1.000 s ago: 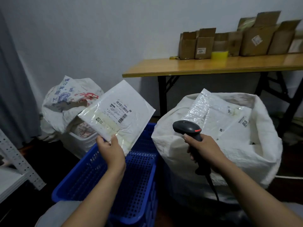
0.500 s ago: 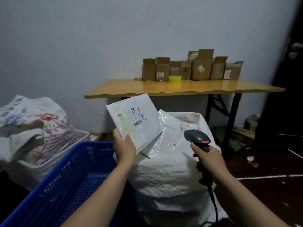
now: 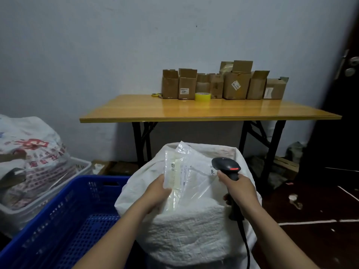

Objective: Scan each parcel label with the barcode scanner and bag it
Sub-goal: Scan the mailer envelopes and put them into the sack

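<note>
My left hand grips a flat white parcel by its lower edge, over the open mouth of a big white woven sack. The parcel's label faces me but is blurred. Other plastic-wrapped parcels lie in the sack just behind it. My right hand holds a black barcode scanner by its handle at the sack's right rim, its cable hanging down.
A blue perforated crate stands left of the sack. Further left, a printed sack sits in a white basket. Behind is a wooden table with several cardboard boxes and yellow tape.
My left hand has carried the parcel from over the blue crate rightwards and down into the white sack's mouth. The scanner hand has stayed beside the sack. My view has swung right.
</note>
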